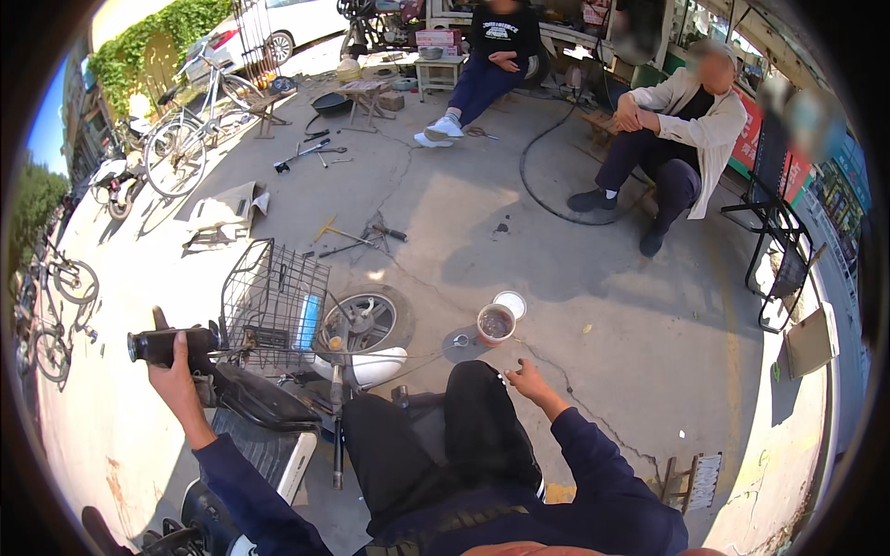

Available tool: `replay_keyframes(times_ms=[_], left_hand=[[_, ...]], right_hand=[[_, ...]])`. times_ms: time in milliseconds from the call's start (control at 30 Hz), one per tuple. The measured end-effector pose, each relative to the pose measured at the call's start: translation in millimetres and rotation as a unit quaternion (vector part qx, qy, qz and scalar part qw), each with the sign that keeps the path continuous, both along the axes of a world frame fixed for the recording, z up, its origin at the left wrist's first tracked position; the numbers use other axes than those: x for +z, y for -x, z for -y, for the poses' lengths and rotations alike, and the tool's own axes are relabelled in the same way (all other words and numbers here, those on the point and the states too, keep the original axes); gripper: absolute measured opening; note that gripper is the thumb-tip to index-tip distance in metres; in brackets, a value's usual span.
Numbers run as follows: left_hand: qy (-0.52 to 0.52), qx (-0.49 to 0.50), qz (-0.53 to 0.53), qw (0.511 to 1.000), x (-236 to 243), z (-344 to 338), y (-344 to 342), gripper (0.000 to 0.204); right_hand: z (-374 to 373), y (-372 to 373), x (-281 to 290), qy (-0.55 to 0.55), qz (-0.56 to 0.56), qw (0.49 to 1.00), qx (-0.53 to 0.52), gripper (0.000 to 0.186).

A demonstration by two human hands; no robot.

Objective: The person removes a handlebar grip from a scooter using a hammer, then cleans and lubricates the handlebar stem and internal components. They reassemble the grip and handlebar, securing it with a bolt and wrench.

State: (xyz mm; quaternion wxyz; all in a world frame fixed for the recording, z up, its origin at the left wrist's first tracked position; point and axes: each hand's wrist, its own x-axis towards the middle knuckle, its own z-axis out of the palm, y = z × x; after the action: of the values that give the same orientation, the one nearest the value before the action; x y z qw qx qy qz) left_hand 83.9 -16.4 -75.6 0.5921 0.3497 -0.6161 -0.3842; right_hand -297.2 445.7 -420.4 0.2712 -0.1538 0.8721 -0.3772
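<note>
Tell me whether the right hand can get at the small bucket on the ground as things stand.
Probably yes. The right hand hangs open just past the knee, and the small bucket stands on bare concrete right ahead of it, uncovered, with its lid lying beside it. Nothing lies between them.

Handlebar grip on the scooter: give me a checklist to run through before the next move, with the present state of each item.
1. Left hand wrapped around the black handlebar grip: ok.
2. Right hand free, fingers spread above the knee, holding nothing: ok.
3. Small pot of dark liquid upright on the concrete, its lid lying beside it: ok.
4. Front wheel flat on the ground: cannot tell, the wire basket hides part of it.
5. Tools within reach: not ok, the hammer lies far off.
</note>
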Motion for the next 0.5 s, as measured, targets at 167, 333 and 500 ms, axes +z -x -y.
replay_keyframes(times_ms=[167, 333, 500], left_hand=[[-0.094, -0.230, 0.288, 0.925, 6.4, 40.8, -63.9, 0.065], [-0.153, -0.259, 0.291, 0.908, 17.8, 43.3, -79.9, 0.069], [0.001, -0.021, 0.208, 0.978, -17.9, 4.8, -52.3, 0.064]], right_hand=[[-31.3, 12.7, -25.3, 0.050, 0.151, 0.983, -0.091, 0.077], [-11.6, 20.1, -6.2, 0.079, 0.167, 0.981, -0.063, 0.075], [11.3, 27.6, 13.2, 0.084, 0.126, 0.988, 0.006, 0.076]])
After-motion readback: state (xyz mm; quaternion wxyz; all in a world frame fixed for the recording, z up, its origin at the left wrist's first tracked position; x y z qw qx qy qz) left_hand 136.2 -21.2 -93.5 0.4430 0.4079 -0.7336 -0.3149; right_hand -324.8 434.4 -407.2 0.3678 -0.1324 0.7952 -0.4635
